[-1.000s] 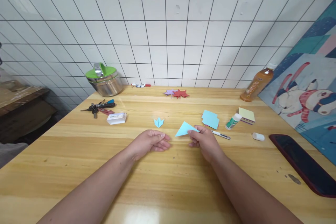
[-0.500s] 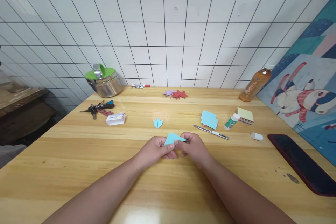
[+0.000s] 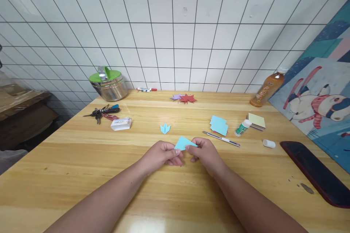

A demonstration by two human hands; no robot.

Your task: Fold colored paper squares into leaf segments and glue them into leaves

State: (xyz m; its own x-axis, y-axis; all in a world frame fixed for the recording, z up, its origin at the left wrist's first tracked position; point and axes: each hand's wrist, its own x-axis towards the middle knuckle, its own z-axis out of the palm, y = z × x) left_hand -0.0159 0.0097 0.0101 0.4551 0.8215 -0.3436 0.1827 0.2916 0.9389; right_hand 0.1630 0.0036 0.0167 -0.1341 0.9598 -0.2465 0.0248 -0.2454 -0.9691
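A light blue piece of paper (image 3: 183, 143) is held between my two hands, just above the wooden table. My left hand (image 3: 166, 153) pinches its left corner with the thumb on top. On the other side, my right hand (image 3: 203, 151) grips the right part, thumb over the paper and fingers underneath. Beyond the hands lies a small folded blue paper piece (image 3: 165, 128) with pointed tips. To the right rest a stack of blue paper squares (image 3: 219, 125) and a utility knife (image 3: 221, 138).
A glue stick (image 3: 242, 127), its white cap (image 3: 269, 143), a pad of paper (image 3: 256, 121), a phone (image 3: 314, 173) and a tea bottle (image 3: 268, 88) stand or lie right. Left are keys (image 3: 105, 111), a small box (image 3: 121, 124) and a steel pot (image 3: 113, 89). Paper maple leaves (image 3: 187, 98) lie at the back.
My hands have drawn slightly apart, and the blue paper has shifted a little to the right, with more of it showing. The view has turned slightly.
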